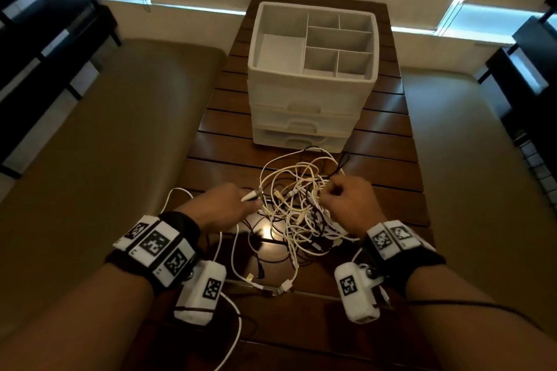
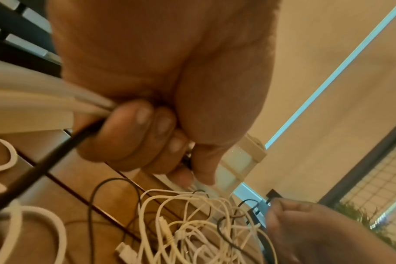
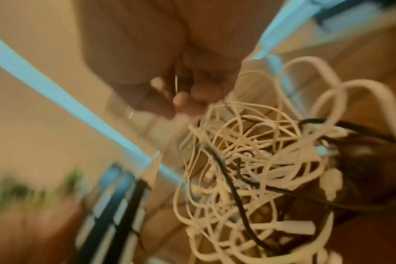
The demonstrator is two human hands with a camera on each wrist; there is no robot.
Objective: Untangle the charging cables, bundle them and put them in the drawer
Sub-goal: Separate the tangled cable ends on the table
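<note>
A tangle of white and black charging cables (image 1: 301,205) lies on the slatted wooden table (image 1: 388,159), just in front of a white three-drawer unit (image 1: 301,105) whose drawers are all shut. My left hand (image 1: 238,202) is at the tangle's left edge. In the left wrist view its fingers (image 2: 145,132) curl round white and black cables, and a white plug (image 1: 250,196) sticks out past them. My right hand (image 1: 334,193) is at the tangle's right side with curled fingers (image 3: 181,100) pinching thin white strands. The right wrist view is blurred, with the tangle (image 3: 249,169) just below the hand.
An open divided tray (image 1: 256,39) tops the drawer unit. Loose cable ends and a USB plug (image 1: 284,286) trail toward the table's near edge. Tan cushioned benches (image 1: 120,144) flank the table on both sides, and dark shelving (image 1: 45,24) stands further out.
</note>
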